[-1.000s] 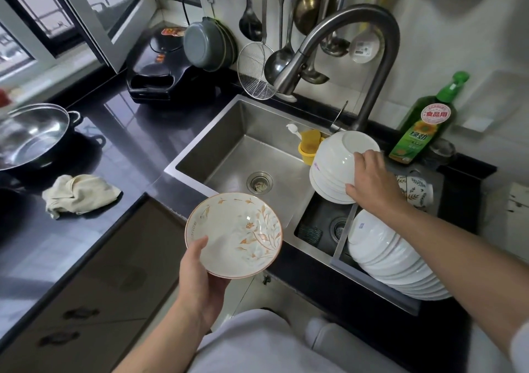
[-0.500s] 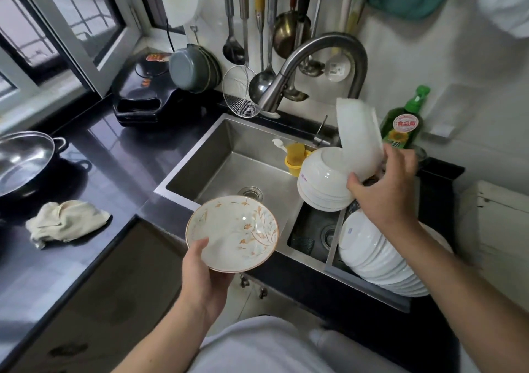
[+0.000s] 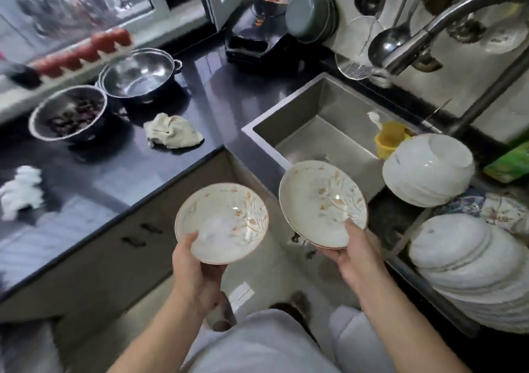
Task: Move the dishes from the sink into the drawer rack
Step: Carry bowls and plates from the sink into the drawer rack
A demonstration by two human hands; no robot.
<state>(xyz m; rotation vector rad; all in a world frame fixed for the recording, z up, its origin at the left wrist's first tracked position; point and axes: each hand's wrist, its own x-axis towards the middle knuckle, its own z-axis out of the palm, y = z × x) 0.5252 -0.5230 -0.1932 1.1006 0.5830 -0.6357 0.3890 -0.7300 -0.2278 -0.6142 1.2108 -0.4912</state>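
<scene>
My left hand [image 3: 194, 269] grips a cream bowl with orange leaf pattern [image 3: 226, 218] by its near rim, thumb inside. A second bowl with the same pattern [image 3: 320, 201] is held by my right hand [image 3: 357, 255], also thumb on the inner rim. Both bowls hang in front of the steel sink [image 3: 315, 132], over the floor. A stack of white bowls [image 3: 426, 172] lies tilted at the sink's right side. A row of white plates [image 3: 469, 261] leans on the drainer at the right. No drawer rack shows.
A curved tap [image 3: 429, 32] arches over the sink, with a yellow cup [image 3: 389, 140] at its back. On the dark counter sit two steel pots [image 3: 140, 75], a crumpled cloth [image 3: 171, 132] and a black appliance [image 3: 257, 40]. Ladles hang on the wall.
My right hand left the white bowl it was lifting and now holds a second patterned bowl. The view has swung left and down. My left hand still holds its bowl.
</scene>
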